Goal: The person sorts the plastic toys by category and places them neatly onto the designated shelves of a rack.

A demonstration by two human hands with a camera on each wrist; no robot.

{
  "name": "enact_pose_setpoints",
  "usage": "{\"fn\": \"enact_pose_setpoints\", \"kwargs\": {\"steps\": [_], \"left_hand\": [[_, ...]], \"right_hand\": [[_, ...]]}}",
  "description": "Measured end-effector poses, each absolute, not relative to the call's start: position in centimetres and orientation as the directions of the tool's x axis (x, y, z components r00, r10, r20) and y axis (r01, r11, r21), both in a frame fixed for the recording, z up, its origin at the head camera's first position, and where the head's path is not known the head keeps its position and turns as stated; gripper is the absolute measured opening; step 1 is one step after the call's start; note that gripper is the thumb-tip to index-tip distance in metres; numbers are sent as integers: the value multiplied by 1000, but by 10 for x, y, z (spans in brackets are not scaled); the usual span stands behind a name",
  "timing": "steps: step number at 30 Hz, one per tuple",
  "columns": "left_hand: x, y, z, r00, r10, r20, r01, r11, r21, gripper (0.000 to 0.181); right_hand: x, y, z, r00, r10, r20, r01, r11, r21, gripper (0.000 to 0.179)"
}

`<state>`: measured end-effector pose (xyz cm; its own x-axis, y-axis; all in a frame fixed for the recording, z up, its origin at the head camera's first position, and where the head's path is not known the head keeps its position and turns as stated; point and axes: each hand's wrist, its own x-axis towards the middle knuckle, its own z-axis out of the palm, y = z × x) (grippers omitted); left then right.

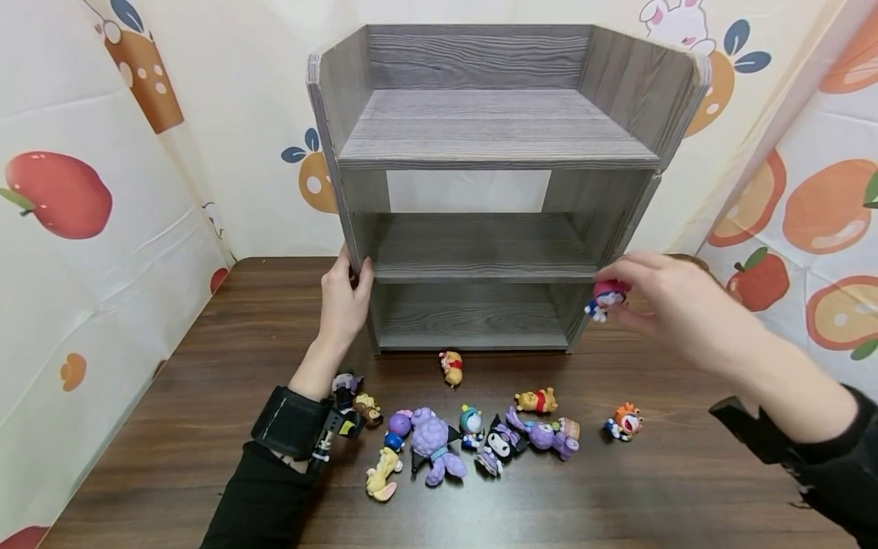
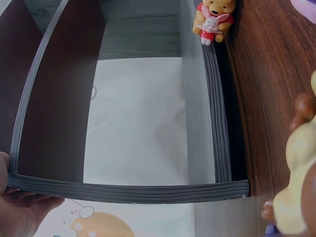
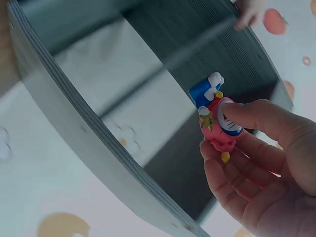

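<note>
A grey wooden shelf [image 1: 487, 278] with several levels stands on the brown table. My left hand [image 1: 345, 299] grips its left side panel at about the middle board, with the panel's edge between thumb and fingers; in the left wrist view part of this hand [image 2: 22, 212] shows at the lower left. By the shelf's right side, my right hand [image 1: 668, 305] pinches a small figurine [image 1: 607, 299] with a pink hood and blue-and-white body. The right wrist view shows the figurine [image 3: 219, 116] held between thumb and fingers, in front of the shelf.
Several small figurines lie before the shelf: a Pooh figure [image 1: 450, 368] close to its base, another Pooh [image 1: 536, 400], a large purple figure [image 1: 432, 436], a black-hooded one [image 1: 502, 441] and a yellow one [image 1: 383, 474]. An orange-maned figure [image 1: 624, 422] lies apart at right. Fruit-patterned cloth [image 1: 261, 69] hangs behind.
</note>
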<state>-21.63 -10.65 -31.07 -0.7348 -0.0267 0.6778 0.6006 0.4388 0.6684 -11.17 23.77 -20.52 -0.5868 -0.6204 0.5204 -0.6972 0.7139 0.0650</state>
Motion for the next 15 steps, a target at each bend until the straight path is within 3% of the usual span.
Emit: {"fn": "enact_pose_setpoints", "kwargs": {"steps": [7, 15], "left_hand": [[-216, -107, -311, -734, -26, 679, 600, 442, 666, 32], [-217, -107, -311, -731, -24, 682, 597, 462, 656, 30]], "right_hand": [[-116, 241, -160, -539, -632, 557, -668, 724, 175, 27], [-148, 258, -125, -574, -611, 545, -569, 776, 271, 32]]}}
